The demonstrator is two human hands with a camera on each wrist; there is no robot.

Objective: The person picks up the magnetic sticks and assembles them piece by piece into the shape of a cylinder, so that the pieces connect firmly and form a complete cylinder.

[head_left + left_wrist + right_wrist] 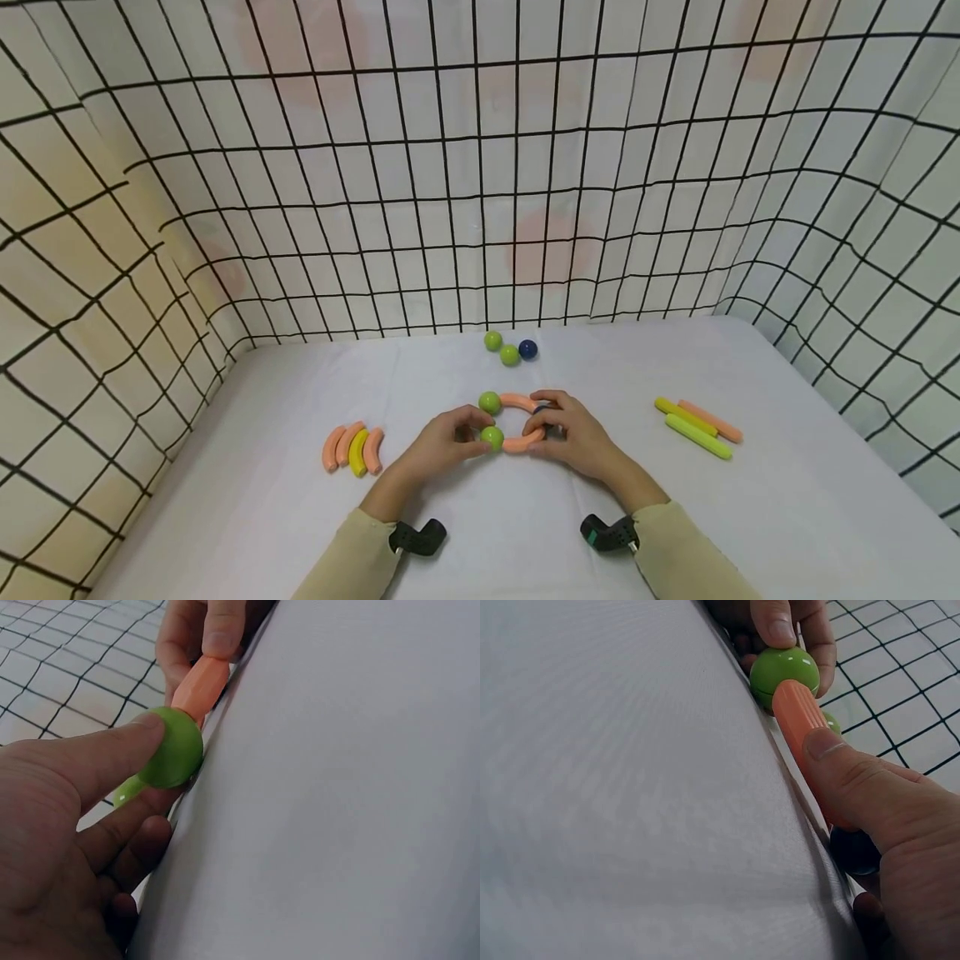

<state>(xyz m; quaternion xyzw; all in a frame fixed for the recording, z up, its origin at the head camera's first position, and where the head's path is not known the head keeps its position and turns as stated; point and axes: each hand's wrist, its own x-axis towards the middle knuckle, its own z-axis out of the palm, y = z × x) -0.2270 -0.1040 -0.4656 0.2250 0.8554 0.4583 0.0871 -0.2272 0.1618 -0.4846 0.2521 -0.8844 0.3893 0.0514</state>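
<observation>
Near the middle of the table [750,500], a little toward the near edge, the 2 hands meet over a small ring of pieces. The left hand [442,443] pinches a green ball [492,437] between thumb and fingers. The right hand [573,433] has thumb and fingers closed on a curved orange stick [523,442]. The stick's long axis runs left to right between the grips, bowing toward the near edge. Its left end butts against the ball, as the right wrist view shows: orange tip [793,697] touching green [780,671].

So the ball lies directly left of the right grip, along the stick's line, and the left hand is the nearer one to it. A second green ball [490,402] and a second orange stick [517,401] form the far side of the ring. A dark ball [853,851] sits under the right hand at the ring's right end.

Toward the far edge lie 2 green balls and 1 blue ball [528,349], close together. Toward the left edge are 4 curved sticks [352,448], 3 orange and 1 yellow, side by side. Toward the right edge are 3 straight sticks [697,428].

No brand, label or writing can be read on anything.
</observation>
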